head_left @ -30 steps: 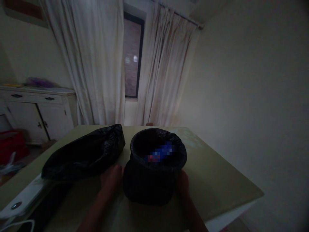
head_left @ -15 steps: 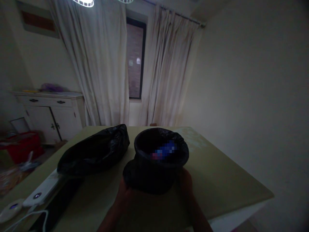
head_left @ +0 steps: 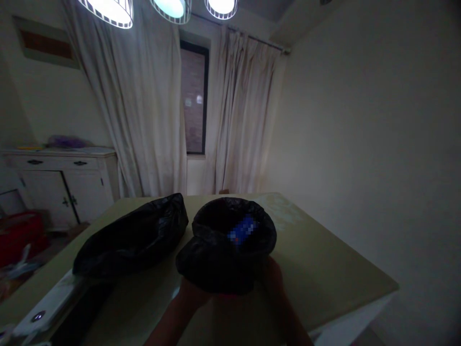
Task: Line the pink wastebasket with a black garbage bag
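Both hands have slid under the lined bin [head_left: 230, 250], left hand [head_left: 190, 293] and right hand [head_left: 273, 278] each with a clenched grip cradling it beside the spare black bag [head_left: 133, 238] on the surface [head_left: 324, 269].

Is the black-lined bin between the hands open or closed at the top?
Open. The bin shows a round open mouth with the black liner folded over its rim and something blue inside; the left hand and right hand grip its sides.
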### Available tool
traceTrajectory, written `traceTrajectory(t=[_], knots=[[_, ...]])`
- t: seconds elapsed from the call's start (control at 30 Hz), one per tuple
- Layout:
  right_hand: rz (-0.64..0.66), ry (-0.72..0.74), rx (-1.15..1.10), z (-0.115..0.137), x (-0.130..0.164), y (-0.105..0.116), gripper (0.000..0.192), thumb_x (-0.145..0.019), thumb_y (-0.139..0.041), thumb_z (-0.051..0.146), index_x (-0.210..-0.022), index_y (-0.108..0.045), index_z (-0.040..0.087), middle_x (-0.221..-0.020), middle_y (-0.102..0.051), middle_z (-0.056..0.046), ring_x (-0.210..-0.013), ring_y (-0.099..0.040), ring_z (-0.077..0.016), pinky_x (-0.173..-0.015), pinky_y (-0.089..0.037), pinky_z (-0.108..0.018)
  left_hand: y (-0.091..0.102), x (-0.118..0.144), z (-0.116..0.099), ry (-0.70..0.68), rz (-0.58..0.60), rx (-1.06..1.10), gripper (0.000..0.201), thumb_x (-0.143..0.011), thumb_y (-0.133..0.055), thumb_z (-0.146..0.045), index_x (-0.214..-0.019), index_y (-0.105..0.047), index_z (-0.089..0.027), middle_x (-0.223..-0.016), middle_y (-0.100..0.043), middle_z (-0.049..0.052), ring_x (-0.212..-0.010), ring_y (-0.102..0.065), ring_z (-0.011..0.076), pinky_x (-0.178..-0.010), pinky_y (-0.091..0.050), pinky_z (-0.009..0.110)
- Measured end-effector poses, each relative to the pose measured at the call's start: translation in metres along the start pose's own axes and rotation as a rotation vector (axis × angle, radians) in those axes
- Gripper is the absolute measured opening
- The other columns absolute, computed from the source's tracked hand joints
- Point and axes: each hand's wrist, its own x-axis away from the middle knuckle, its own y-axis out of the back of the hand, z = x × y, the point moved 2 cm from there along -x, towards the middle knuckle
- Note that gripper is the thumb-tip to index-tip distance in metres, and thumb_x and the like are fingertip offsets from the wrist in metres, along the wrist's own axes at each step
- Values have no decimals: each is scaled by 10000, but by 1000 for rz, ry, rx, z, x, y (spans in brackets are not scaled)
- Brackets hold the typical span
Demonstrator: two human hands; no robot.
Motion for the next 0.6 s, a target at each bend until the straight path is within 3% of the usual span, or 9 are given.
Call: traceTrajectory(t=[0.1, 0.23, 0.3, 0.47, 0.6], knots=[[-21, 44, -91, -2, -3, -1, 655, -833, -518, 600, -1199, -797, 135, -1159, -806, -205, -1078, -775, -376, -902, -599, -419, 33, -8, -21, -70, 77, -138, 380, -831, -672, -442, -1112, -859, -266, -1231, -802, 181, -1238, -681, 482, -1211, -373, 734], [-50, 111, -337, -10, -1, -7, 681, -774, -634, 701, -1073, -820, 119, -1159, -801, -225, -1106, -751, -423, -960, -607, -503, 79, -21, -61, -238, 15, -177, 203, -799, -683, -299, -924, -829, -236, -1057, -815, 166, -1116, -719, 402, -1142, -460, 605], [-72, 97, -429, -16, 8, -9, 728, -781, -671, 754, -1106, -812, 118, -1196, -792, -226, -1144, -737, -429, -992, -602, -531, 96, -26, -78, -270, 39, -156, 154, -778, -701, -256, -899, -796, -248, -1012, -806, 138, -1076, -713, 375, -1086, -485, 551], [-187, -15, -499, -27, 51, -13, 832, -899, -641, 752, -1477, -636, 154, -1575, -594, -200, -1481, -555, -361, -1209, -487, -485, 115, -35, -98, -301, 122, -103, 89, -769, -710, -245, -853, -737, -259, -907, -760, 84, -980, -692, 318, -973, -456, 464], [-166, 62, -536, -23, 73, -18, 955, -815, -795, 638, -1582, -481, 164, -1591, -566, -224, -1412, -621, -355, -1105, -580, -450, 116, -39, -100, -319, 164, -119, 61, -802, -694, -266, -852, -726, -251, -902, -758, 79, -936, -685, 301, -940, -422, 464]])
